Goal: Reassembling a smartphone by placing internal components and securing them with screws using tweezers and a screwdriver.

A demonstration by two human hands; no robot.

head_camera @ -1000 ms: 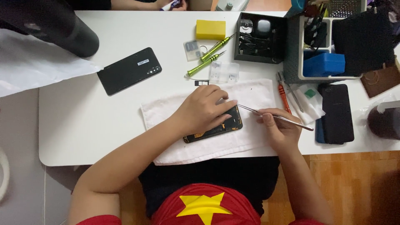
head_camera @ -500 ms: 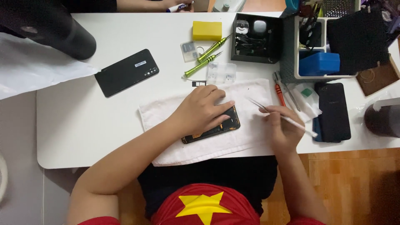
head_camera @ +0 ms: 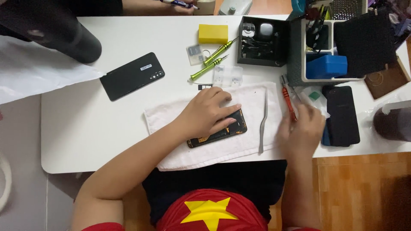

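The left hand (head_camera: 208, 112) presses flat, fingers spread, on the opened phone (head_camera: 218, 132), which lies on the white towel (head_camera: 180, 149) at the table's near edge. Right of it lie loose tweezers (head_camera: 263, 119). The blurred right hand (head_camera: 302, 130) touches the red screwdriver (head_camera: 288, 99); whether it grips, I cannot tell

Place: we read this as a phone repair bench | white counter (head_camera: 85, 119) on wood floor | opened phone (head_camera: 222, 132) on a white towel (head_camera: 257, 98) | tweezers (head_camera: 263, 119), green screwdrivers (head_camera: 214, 60), red screwdriver (head_camera: 289, 102) | far right: tool organiser (head_camera: 325, 64), black parts tray (head_camera: 261, 40) | spare black phones (head_camera: 132, 76) left and right
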